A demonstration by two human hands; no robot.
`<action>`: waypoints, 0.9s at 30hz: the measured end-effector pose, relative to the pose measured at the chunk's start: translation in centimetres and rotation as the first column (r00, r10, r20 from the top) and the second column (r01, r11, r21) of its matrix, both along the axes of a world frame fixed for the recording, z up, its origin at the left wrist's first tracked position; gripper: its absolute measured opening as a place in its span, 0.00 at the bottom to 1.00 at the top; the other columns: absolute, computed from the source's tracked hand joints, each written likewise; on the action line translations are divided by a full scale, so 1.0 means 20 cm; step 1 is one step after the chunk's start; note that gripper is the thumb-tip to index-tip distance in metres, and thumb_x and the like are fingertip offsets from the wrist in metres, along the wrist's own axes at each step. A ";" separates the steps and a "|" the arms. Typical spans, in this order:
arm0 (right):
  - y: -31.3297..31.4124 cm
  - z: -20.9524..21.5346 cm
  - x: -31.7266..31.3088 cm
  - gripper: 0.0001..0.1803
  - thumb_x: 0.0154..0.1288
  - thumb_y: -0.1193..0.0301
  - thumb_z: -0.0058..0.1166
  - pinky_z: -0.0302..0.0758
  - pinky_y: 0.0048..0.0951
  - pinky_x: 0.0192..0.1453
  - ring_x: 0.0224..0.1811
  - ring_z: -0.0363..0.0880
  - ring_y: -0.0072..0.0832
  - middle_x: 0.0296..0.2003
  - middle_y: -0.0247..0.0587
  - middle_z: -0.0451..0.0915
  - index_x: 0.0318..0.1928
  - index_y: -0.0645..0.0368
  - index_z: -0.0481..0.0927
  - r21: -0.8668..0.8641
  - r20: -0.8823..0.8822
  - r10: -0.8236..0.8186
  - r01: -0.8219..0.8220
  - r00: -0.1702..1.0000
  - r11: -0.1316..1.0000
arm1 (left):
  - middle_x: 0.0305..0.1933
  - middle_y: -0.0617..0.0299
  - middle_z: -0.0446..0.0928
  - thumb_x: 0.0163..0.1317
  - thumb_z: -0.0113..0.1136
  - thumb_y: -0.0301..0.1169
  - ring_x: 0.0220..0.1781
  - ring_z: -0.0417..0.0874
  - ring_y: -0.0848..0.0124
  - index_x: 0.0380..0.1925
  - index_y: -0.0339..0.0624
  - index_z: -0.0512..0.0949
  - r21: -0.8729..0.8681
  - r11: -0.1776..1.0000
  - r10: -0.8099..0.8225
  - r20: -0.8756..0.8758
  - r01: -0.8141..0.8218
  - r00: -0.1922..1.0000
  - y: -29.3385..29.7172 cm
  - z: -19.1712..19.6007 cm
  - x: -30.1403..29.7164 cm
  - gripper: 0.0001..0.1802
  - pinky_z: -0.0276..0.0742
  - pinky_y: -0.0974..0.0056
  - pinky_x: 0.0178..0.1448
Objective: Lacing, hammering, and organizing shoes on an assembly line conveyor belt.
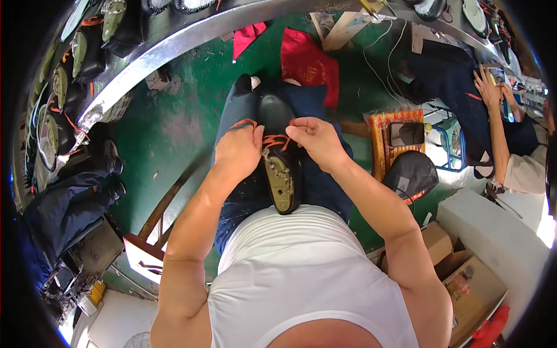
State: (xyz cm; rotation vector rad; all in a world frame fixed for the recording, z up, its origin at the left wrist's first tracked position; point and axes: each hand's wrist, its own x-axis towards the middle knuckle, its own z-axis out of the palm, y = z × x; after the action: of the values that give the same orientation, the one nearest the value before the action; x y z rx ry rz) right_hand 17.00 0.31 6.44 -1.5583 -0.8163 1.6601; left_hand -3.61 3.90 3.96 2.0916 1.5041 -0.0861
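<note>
A black shoe rests lengthwise on my lap, toe pointing away from me. Inside its opening sits an olive-green shoe last with a ragged, pale upper edge. An orange shoelace crosses the shoe's front in several rows. My left hand is closed on the lace at the shoe's left side, and a strand of it loops out above the knuckles. On the other side, my right hand pinches the lace between thumb and forefinger; the exact spot between those fingertips is hard to see.
A curved metal-edged bench carrying several shoes on lasts runs along the far and left sides. To my right are a phone, a black cap-like item and a blue stool. A co-worker's arm shows far right; open cardboard boxes stand lower right.
</note>
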 end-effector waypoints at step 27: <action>0.19 0.25 0.17 0.09 0.64 0.64 0.57 0.75 0.36 0.30 0.30 0.80 0.35 0.26 0.31 0.79 0.36 0.56 0.79 0.205 0.847 0.451 -0.956 0.282 0.212 | 0.33 0.64 0.82 0.68 0.60 0.36 0.34 0.80 0.76 0.41 0.37 0.85 -0.885 0.398 0.709 0.463 0.241 0.531 0.30 0.20 -0.04 0.13 0.74 0.71 0.37</action>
State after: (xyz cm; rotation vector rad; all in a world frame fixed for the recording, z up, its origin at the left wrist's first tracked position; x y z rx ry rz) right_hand 20.41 4.18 11.53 -1.0490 -2.6891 0.9394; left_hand -4.45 9.86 7.93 0.6763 0.7975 0.1783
